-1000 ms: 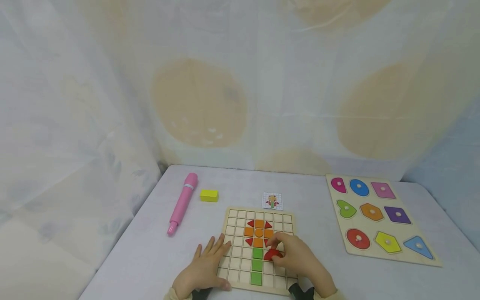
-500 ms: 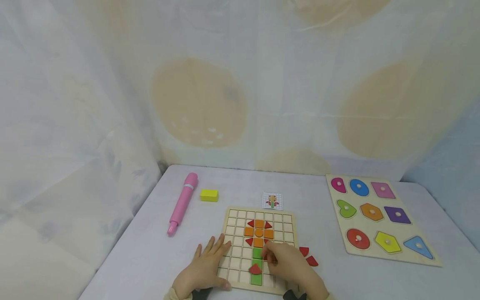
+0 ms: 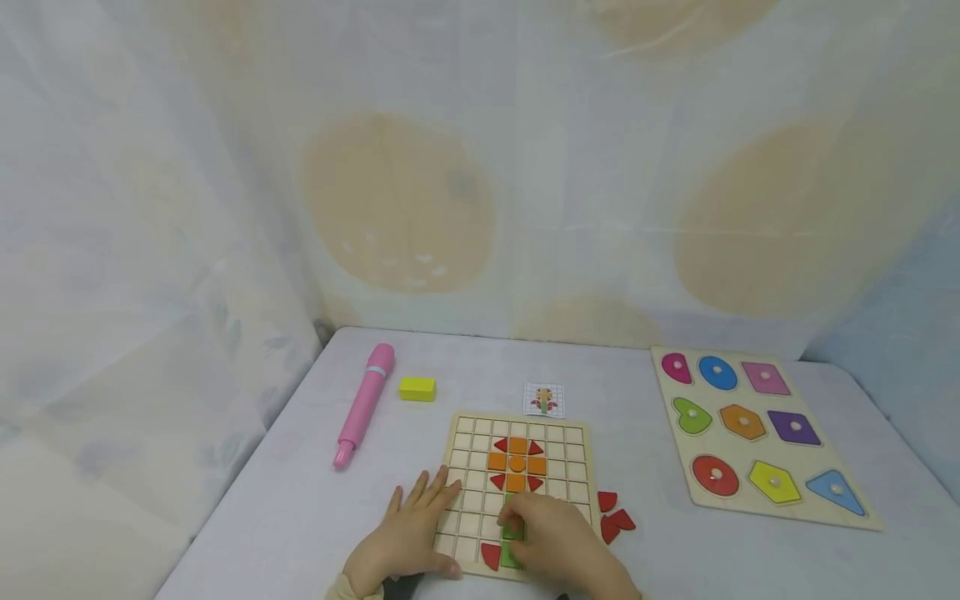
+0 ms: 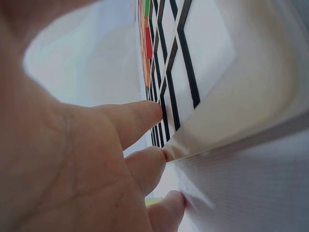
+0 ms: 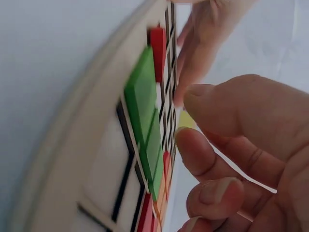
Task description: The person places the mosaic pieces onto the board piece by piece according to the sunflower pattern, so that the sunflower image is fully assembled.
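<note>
Left hand (image 3: 408,533) lies flat steadying the grid board (image 3: 572,444) while the right hand (image 3: 551,537), fingers curled and seemingly empty, hovers over the green stem tiles (image 3: 513,529), so seating that loose red leaf piece (image 3: 491,555) looks next.

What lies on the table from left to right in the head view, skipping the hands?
Pink pen → yellow block → grid puzzle board → loose red pieces → shape peg puzzle board.
</note>
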